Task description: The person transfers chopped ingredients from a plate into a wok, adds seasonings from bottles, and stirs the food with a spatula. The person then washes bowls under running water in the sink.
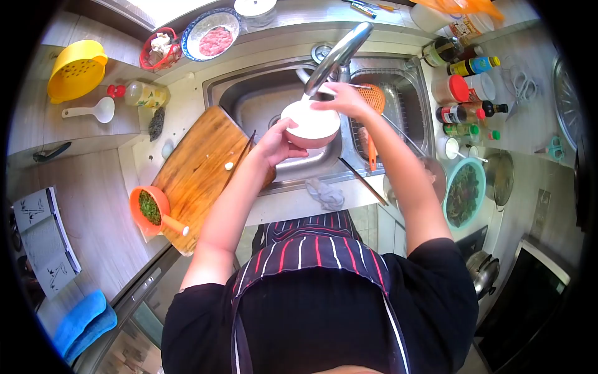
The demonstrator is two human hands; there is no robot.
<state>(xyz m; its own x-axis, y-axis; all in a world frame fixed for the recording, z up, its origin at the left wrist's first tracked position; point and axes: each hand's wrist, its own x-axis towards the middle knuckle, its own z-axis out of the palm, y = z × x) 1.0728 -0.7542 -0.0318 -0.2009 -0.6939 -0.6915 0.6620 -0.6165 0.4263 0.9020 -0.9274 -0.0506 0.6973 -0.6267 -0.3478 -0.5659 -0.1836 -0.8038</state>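
Note:
A bowl (314, 134), pink outside and bright white inside, is held under the tap (339, 59) over the sink. My left hand (280, 144) grips its left side, thumb at the rim and fingers around the outside. At the bowl's far right edge is my right hand (347, 103), fingers stretched apart and the tips over the rim, close beside the spout. Glare hides what the bowl contains. Left of the sink lies a wooden cutting board (202, 153) with a small white piece (228, 166) on it and chopsticks (244, 153) at its right edge.
An orange strainer (372, 100) is in the right basin. A grey cloth (325, 194) and dark stick (362, 181) lie at the sink's front edge. Chopped greens fill an orange handled cup (163, 198). Bottles and a leaf-filled green basin (447, 209) stand right; a meat bowl (193, 34) behind.

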